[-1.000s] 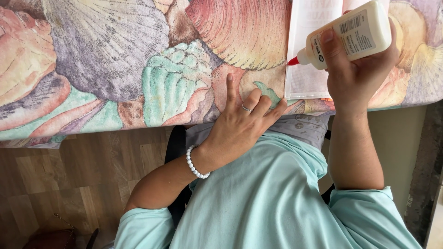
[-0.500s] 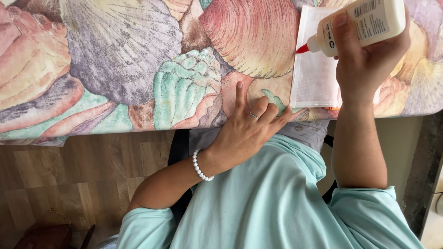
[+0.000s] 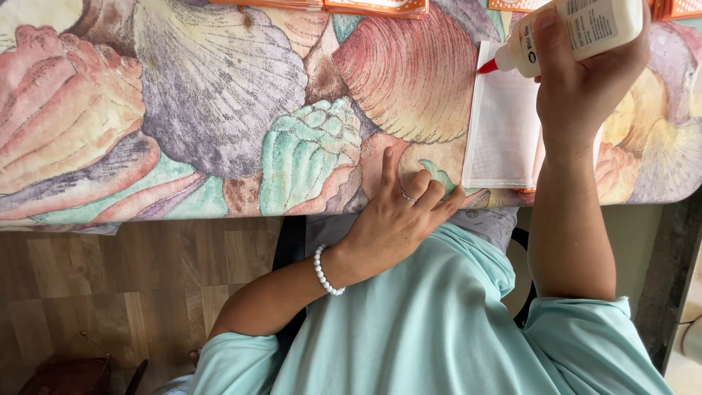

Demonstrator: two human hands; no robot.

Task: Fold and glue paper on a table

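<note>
The tabletop (image 3: 219, 110) carried a cloth printed with large seashells in purple, pink, rust and teal. Orange-edged flat items (image 3: 376, 6) lay along its far edge, cut off by the frame, so their kind could not be told. Wood-pattern floor (image 3: 131, 285) showed below the near edge, with a dark brown object (image 3: 69, 377) at the bottom left corner, partly out of view. Nothing stood between the hands and the paper.

The right hand (image 3: 578, 88) gripped a glue bottle (image 3: 578, 29), fingers wrapped tight around its body. The bottle was white and plastic with a printed label and a red nozzle, tilted so the nozzle pointed left and slightly down, its tip at the upper left corner of the paper (image 3: 504, 124). Contact between tip and paper could not be confirmed. The paper was white and rectangular, lying flat near the tabletop's near edge, with an orange edge showing beneath it.

The left hand (image 3: 398, 219) rested on the cloth just left of the paper, holding nothing, forefinger extended, other fingers curled. It wore a ring (image 3: 408, 196), and a white bead bracelet (image 3: 327, 272) sat on the wrist.
</note>
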